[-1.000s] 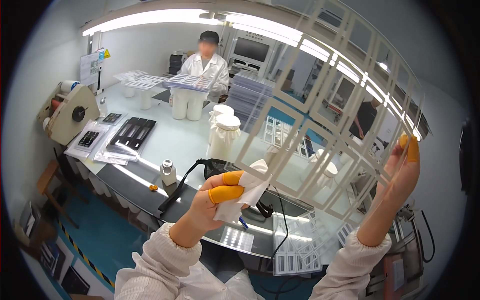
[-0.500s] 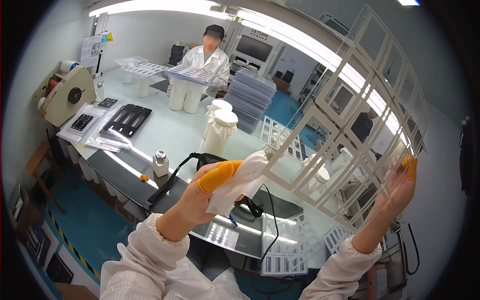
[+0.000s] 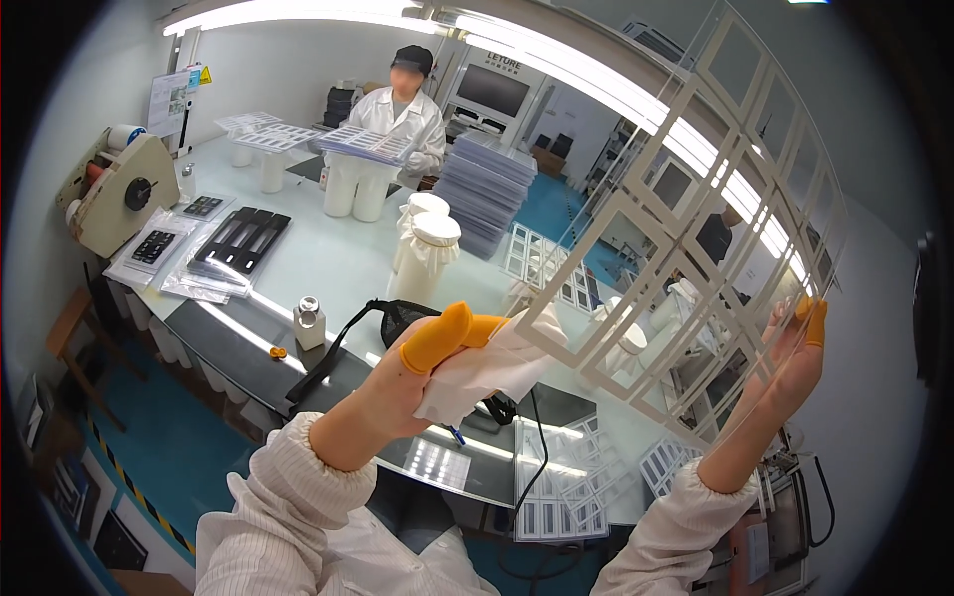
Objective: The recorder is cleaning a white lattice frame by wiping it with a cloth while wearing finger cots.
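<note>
A large clear sheet printed with pale grey window frames (image 3: 686,243) is held up, tilted, at the right. My right hand (image 3: 795,372), with orange finger cots, grips its lower right edge between thumb and fingers. Bunched in my left hand (image 3: 397,387) is a white wiping cloth (image 3: 487,375), with the orange-covered thumb lying over it. The cloth's far end meets the sheet's lower left corner; whether it presses on the surface, I cannot tell. Some fingers of my left hand are hidden by the cloth.
On the table stand a small white bottle (image 3: 309,323), cloth-topped white jars (image 3: 422,258) and a tall stack of sheets (image 3: 487,189). Black panels (image 3: 238,240) lie left; framed sheets (image 3: 561,497) lie at the near edge. Across the table is a co-worker (image 3: 383,114).
My left hand has moved slightly right with the cloth, and its thumb now points higher. The sheet and my right hand stay nearly in place; the whole view has shifted a little.
</note>
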`<action>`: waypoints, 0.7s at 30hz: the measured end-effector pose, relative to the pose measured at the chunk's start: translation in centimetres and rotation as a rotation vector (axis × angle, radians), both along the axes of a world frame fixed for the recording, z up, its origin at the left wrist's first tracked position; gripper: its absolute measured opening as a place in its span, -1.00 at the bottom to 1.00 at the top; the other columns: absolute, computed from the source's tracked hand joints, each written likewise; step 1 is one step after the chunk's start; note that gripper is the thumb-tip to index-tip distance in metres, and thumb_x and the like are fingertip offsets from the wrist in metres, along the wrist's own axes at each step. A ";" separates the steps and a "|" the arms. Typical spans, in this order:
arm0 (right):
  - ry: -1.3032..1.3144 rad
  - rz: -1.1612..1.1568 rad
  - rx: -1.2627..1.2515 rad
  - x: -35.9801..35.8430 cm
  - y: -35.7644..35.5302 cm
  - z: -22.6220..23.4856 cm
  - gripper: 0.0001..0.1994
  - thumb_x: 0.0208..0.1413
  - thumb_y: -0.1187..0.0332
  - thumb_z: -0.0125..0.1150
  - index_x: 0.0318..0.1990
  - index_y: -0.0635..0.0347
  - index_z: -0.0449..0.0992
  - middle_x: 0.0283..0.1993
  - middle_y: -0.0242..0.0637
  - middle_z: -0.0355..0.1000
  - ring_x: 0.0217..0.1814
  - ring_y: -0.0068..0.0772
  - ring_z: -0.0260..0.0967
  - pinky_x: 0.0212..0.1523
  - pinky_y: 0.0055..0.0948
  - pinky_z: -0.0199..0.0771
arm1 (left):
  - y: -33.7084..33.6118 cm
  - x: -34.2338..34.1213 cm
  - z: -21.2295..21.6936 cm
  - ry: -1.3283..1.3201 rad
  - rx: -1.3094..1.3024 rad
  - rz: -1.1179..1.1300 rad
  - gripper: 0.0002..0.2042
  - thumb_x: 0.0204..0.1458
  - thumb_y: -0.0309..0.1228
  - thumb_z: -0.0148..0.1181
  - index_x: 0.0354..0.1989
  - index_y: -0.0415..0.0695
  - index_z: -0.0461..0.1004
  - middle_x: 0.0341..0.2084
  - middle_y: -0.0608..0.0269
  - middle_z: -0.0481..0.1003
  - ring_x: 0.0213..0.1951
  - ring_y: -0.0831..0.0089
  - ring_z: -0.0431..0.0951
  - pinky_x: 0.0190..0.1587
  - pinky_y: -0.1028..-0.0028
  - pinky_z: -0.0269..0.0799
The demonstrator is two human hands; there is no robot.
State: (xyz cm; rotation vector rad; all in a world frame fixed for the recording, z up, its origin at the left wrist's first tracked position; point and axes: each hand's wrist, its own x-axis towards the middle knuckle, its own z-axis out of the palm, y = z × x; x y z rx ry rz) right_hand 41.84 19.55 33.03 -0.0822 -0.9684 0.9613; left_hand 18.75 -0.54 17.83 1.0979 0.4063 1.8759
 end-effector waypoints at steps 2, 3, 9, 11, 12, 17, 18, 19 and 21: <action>0.009 0.017 0.013 0.1 0.1 -0.1 -0.85 0.12 0.36 0.02 -0.31 0.28 0.36 -0.35 -0.29 0.29 -0.33 -0.47 0.20 -0.19 -0.45 0.27 | 0.3 -0.2 -0.1 -0.007 -0.022 0.006 -0.38 0.09 0.11 -0.27 0.01 -0.25 0.29 -0.22 0.20 0.44 -0.32 0.58 0.47 -0.36 0.62 0.41; 0.002 0.011 0.017 0.1 0.2 -0.1 -0.84 0.13 0.35 0.01 -0.31 0.28 0.36 -0.36 -0.29 0.29 -0.34 -0.48 0.20 -0.19 -0.45 0.26 | 0.7 -0.4 -0.2 -0.067 0.119 -0.155 -0.45 0.13 0.00 -0.25 0.01 -0.28 0.28 -0.18 0.16 0.44 -0.25 0.55 0.48 -0.29 0.62 0.42; -0.025 0.015 0.034 0.7 0.5 -0.3 -0.82 0.15 0.32 -0.02 -0.29 0.27 0.36 -0.37 -0.31 0.28 -0.34 -0.48 0.20 -0.16 -0.47 0.24 | 0.6 -0.7 -0.2 -0.026 0.017 0.003 -0.39 0.12 0.09 -0.33 0.01 -0.24 0.31 -0.36 0.25 0.42 -0.45 0.54 0.33 -0.41 0.60 0.26; -0.030 0.012 0.047 0.8 0.4 -0.3 -0.82 0.15 0.31 -0.02 -0.28 0.27 0.36 -0.38 -0.31 0.28 -0.34 -0.49 0.20 -0.16 -0.48 0.24 | 0.9 -1.0 -0.5 -0.062 0.041 -0.022 -0.40 0.12 0.08 -0.34 0.00 -0.24 0.33 -0.40 0.26 0.41 -0.50 0.53 0.27 -0.44 0.58 0.21; -0.027 -0.007 0.042 0.9 0.3 -0.2 -0.82 0.15 0.31 -0.03 -0.28 0.27 0.36 -0.38 -0.32 0.28 -0.33 -0.49 0.21 -0.15 -0.49 0.24 | 1.0 -1.0 -0.5 -0.077 0.031 -0.012 -0.40 0.13 0.07 -0.35 -0.02 -0.24 0.34 -0.42 0.26 0.40 -0.52 0.53 0.23 -0.45 0.57 0.18; -0.032 -0.045 0.038 1.6 0.4 0.0 -0.82 0.15 0.31 -0.03 -0.29 0.25 0.37 -0.37 -0.34 0.28 -0.31 -0.52 0.23 -0.10 -0.49 0.24 | 1.8 -0.9 -1.2 -0.119 0.012 0.000 -0.43 0.13 0.05 -0.31 -0.08 -0.25 0.37 -0.45 0.28 0.39 -0.54 0.55 0.20 -0.47 0.57 0.14; -0.058 -0.018 0.079 1.7 0.5 0.0 -0.82 0.15 0.30 -0.02 -0.29 0.24 0.38 -0.37 -0.35 0.29 -0.29 -0.52 0.23 -0.09 -0.49 0.24 | 1.9 -1.0 -1.7 -0.098 0.003 0.019 -0.44 0.13 0.05 -0.29 -0.08 -0.25 0.37 -0.45 0.27 0.39 -0.52 0.55 0.24 -0.47 0.58 0.18; -0.084 0.008 0.119 1.9 0.7 -0.1 -0.82 0.15 0.29 -0.01 -0.30 0.23 0.39 -0.37 -0.36 0.29 -0.27 -0.53 0.24 -0.07 -0.48 0.24 | 2.0 -1.0 -2.0 -0.075 -0.006 0.038 -0.45 0.13 0.04 -0.26 -0.08 -0.25 0.36 -0.45 0.26 0.40 -0.50 0.55 0.28 -0.46 0.59 0.21; -0.088 0.004 0.144 2.3 1.2 -0.2 -0.82 0.15 0.29 -0.01 -0.30 0.23 0.40 -0.37 -0.37 0.30 -0.26 -0.54 0.24 -0.06 -0.49 0.23 | 2.1 -0.2 -2.1 -0.113 -0.052 0.049 -0.47 0.12 0.03 -0.23 -0.08 -0.25 0.35 -0.44 0.25 0.41 -0.48 0.56 0.33 -0.45 0.60 0.26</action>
